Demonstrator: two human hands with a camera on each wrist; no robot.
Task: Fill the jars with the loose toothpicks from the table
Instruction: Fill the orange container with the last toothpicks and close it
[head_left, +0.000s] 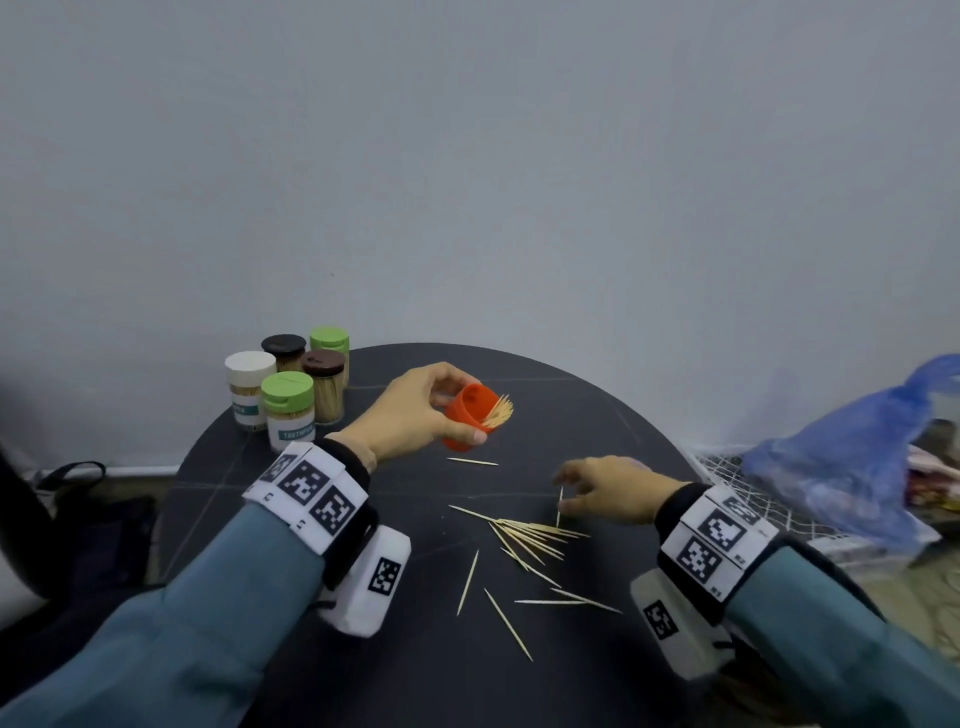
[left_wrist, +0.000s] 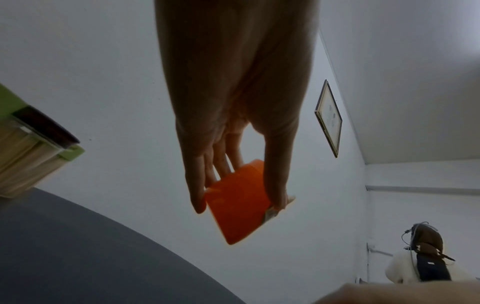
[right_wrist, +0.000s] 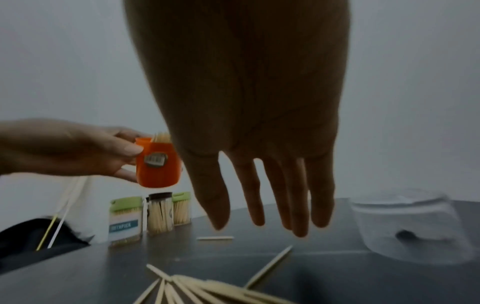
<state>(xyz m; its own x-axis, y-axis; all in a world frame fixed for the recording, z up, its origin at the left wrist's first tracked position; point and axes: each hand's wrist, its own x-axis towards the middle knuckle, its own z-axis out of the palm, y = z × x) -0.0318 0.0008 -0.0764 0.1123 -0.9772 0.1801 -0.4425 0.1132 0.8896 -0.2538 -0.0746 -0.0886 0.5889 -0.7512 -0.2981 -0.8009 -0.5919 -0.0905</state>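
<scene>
My left hand (head_left: 447, 408) grips a small orange jar (head_left: 467, 415), tilted above the back of the round dark table (head_left: 415, 665). Toothpick tips (head_left: 501, 408) stick out of its open mouth toward the right. In the left wrist view the thumb and fingers (left_wrist: 198, 203) clasp the orange jar (left_wrist: 239, 211) from both sides. Loose toothpicks (head_left: 530, 535) lie in a pile and scattered at mid-table. My right hand (head_left: 566, 491) hovers over the pile, fingers (right_wrist: 298, 226) straight and hanging. One toothpick (head_left: 559, 506) stands tilted right at the fingertips; whether they touch it is unclear.
Several closed jars of toothpicks (head_left: 288, 395) with green, brown and white lids stand at the table's back left. A blurred clear plastic container (right_wrist: 407, 226) sits right of my right hand. A blue plastic bag (head_left: 852, 467) lies on a wire rack at the right.
</scene>
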